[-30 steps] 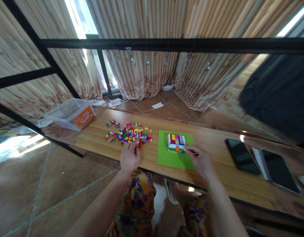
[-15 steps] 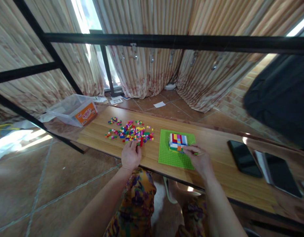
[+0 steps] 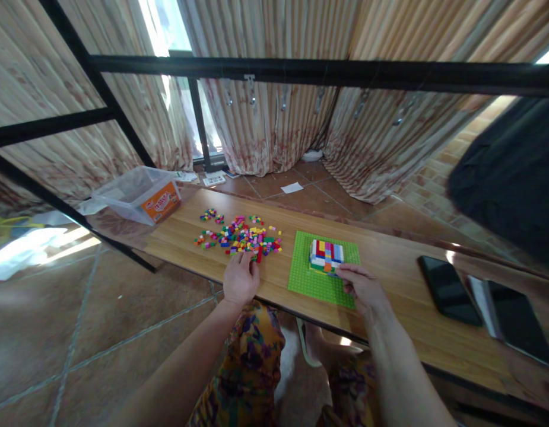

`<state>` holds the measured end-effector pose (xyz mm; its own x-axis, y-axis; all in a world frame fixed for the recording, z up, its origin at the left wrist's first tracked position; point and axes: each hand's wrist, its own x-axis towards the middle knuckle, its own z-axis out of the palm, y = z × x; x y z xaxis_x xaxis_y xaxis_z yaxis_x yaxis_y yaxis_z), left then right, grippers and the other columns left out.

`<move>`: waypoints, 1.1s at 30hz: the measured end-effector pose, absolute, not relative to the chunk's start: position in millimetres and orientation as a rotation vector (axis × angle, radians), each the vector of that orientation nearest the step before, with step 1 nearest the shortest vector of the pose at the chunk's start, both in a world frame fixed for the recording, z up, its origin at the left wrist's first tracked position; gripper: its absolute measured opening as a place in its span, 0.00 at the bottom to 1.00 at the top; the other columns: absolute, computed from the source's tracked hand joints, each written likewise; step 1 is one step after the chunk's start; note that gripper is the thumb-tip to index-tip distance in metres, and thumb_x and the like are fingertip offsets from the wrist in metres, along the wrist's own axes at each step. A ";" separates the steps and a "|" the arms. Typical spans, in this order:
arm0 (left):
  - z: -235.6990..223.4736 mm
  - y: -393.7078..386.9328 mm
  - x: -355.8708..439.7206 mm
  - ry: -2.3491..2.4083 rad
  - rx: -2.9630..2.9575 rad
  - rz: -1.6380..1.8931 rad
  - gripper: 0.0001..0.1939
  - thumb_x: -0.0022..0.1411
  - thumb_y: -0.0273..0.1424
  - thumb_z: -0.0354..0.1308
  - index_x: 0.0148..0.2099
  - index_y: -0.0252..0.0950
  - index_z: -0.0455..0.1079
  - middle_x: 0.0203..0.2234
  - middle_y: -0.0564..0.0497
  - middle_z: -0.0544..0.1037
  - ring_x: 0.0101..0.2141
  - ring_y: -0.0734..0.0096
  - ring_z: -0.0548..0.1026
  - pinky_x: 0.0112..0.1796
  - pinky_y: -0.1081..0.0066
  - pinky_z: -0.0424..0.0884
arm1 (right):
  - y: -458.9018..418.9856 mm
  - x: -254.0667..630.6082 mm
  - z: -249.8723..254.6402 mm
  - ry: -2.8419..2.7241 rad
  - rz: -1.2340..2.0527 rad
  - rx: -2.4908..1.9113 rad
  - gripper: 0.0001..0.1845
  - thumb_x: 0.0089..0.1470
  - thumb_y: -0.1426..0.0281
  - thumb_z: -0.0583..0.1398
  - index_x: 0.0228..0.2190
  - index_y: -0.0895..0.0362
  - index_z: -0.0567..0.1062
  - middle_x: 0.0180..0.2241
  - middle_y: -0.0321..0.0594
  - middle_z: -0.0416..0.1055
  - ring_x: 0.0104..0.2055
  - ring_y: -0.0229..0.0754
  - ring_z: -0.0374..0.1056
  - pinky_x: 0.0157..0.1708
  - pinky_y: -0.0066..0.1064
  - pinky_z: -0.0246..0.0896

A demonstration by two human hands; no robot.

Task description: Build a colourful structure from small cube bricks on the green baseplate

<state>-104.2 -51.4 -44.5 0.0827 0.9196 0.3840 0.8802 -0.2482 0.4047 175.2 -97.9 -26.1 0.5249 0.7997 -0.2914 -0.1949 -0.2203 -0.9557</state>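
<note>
A green baseplate [image 3: 314,281] lies on the wooden table [image 3: 390,308] with a multicoloured block of small bricks [image 3: 326,255] built on its far half. My right hand [image 3: 361,286] rests on the plate's near right corner, fingers pinched together at the block's front edge; what they hold is too small to make out. A scattered pile of loose coloured bricks [image 3: 241,233] lies to the left. My left hand [image 3: 239,279] lies at the pile's near edge, fingers curled onto the bricks.
A clear plastic tub with an orange label [image 3: 138,194] stands at the table's far left end. Two dark phones or tablets [image 3: 446,290] [image 3: 519,323] lie at the right. A black metal frame [image 3: 301,70] crosses overhead; curtains hang behind.
The view has shifted slightly. My right hand has drawn a little nearer along the block's front edge. My left hand stays at the pile's edge.
</note>
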 end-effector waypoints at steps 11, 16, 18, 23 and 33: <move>-41.9 -51.5 -104.4 1.864 2.267 0.887 0.12 0.61 0.28 0.51 0.47 0.37 0.68 0.39 0.45 0.74 0.43 0.60 0.72 0.45 0.63 0.69 | -101.8 175.6 -21.2 -0.524 1.018 -1.460 0.20 0.23 0.66 0.72 0.25 0.58 0.77 0.17 0.31 0.68 0.17 0.30 0.57 0.13 0.21 0.52; -41.8 -51.4 -104.2 1.868 2.245 0.891 0.11 0.61 0.28 0.51 0.46 0.37 0.68 0.38 0.46 0.74 0.42 0.60 0.72 0.44 0.64 0.70 | -108.3 190.1 -15.7 -0.320 0.851 -1.283 0.18 0.26 0.67 0.71 0.25 0.56 0.76 0.17 0.27 0.64 0.18 0.28 0.58 0.16 0.20 0.53; -42.4 -51.8 -104.4 1.869 2.235 0.901 0.11 0.61 0.28 0.51 0.46 0.37 0.68 0.38 0.46 0.74 0.42 0.60 0.72 0.44 0.63 0.69 | -106.8 188.4 -15.5 -0.342 0.712 -1.255 0.16 0.30 0.67 0.70 0.26 0.56 0.76 0.17 0.27 0.64 0.18 0.28 0.56 0.17 0.20 0.51; -43.9 -53.8 -105.5 1.831 2.211 0.923 0.10 0.62 0.27 0.51 0.46 0.38 0.67 0.39 0.46 0.74 0.43 0.61 0.72 0.44 0.64 0.69 | -94.1 149.6 -16.6 -0.664 0.523 -1.256 0.12 0.39 0.64 0.67 0.29 0.57 0.77 0.18 0.29 0.66 0.19 0.31 0.56 0.20 0.25 0.52; -45.8 -55.5 -106.7 1.785 2.186 0.967 0.10 0.62 0.26 0.51 0.46 0.38 0.65 0.40 0.47 0.74 0.43 0.62 0.72 0.44 0.63 0.69 | -87.1 60.9 -20.2 -1.612 0.597 -1.403 0.12 0.56 0.64 0.56 0.34 0.55 0.78 0.32 0.41 0.74 0.32 0.41 0.68 0.33 0.32 0.62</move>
<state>-106.7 -55.5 -45.8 0.0796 0.9225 0.3778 0.8205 -0.2758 0.5007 60.9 -87.1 -20.2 0.0373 0.9511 0.3065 0.5219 0.2430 -0.8177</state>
